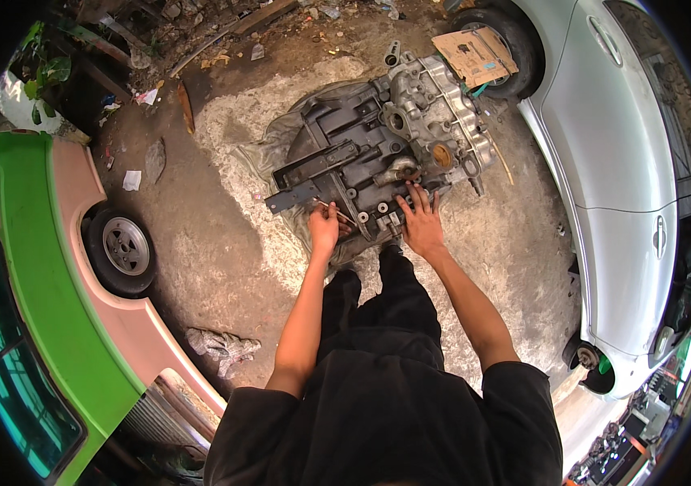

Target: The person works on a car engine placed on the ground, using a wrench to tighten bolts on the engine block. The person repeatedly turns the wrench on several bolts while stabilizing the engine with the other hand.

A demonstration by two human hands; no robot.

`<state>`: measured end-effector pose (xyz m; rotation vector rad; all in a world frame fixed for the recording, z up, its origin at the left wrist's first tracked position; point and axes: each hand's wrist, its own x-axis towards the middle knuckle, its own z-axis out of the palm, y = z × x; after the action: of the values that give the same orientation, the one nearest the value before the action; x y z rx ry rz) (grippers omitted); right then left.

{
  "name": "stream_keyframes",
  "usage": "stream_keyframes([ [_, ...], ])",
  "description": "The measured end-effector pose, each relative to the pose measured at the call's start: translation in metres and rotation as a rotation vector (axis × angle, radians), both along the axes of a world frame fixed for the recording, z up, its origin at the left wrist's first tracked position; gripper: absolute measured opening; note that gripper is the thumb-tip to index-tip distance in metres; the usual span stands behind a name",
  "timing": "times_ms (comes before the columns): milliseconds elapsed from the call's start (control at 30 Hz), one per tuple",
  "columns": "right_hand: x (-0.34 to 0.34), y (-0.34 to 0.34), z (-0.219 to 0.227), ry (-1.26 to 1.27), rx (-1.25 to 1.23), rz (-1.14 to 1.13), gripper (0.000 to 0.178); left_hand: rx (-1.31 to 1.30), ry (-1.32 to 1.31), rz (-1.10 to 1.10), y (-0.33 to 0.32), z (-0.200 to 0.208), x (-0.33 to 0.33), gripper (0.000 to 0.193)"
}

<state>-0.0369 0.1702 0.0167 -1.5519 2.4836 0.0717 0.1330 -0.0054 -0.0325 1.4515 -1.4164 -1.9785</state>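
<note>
A greasy, dark grey engine block lies on the ground in front of my feet, with a lighter metal cylinder head at its upper right. My left hand is closed at the block's near left edge. Its fingers pinch a thin, rod-like tool that slants over the block; its exact kind is too small to make out. Resting on the block's near right side is my right hand, fingers stretched out and holding nothing. A flat dark metal bar juts out past the block's left edge.
A crumpled cloth or sheet lies under the engine. To the left stands a green and pink car; to the right, a silver car. Cardboard leans on its wheel. A rag lies on the concrete.
</note>
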Motion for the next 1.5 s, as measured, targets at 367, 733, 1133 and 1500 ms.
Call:
stream_keyframes([
  [367,0.002,0.001,-0.003,-0.019,-0.074,-0.001,0.074,-0.158,0.233,0.207,0.012,0.004,0.021,0.022],
  [733,0.005,-0.001,-0.005,-0.049,-0.138,-0.032,0.076,-0.183,0.311,0.168,0.078,0.002,0.048,0.017],
  [1133,0.005,-0.002,-0.003,-0.037,-0.147,-0.018,0.078,-0.314,0.311,0.022,0.102,0.005,0.058,0.042],
  [1500,0.006,-0.002,-0.006,-0.004,-0.156,-0.02,0.077,-0.25,0.294,-0.151,0.112,0.01,0.054,0.051],
])
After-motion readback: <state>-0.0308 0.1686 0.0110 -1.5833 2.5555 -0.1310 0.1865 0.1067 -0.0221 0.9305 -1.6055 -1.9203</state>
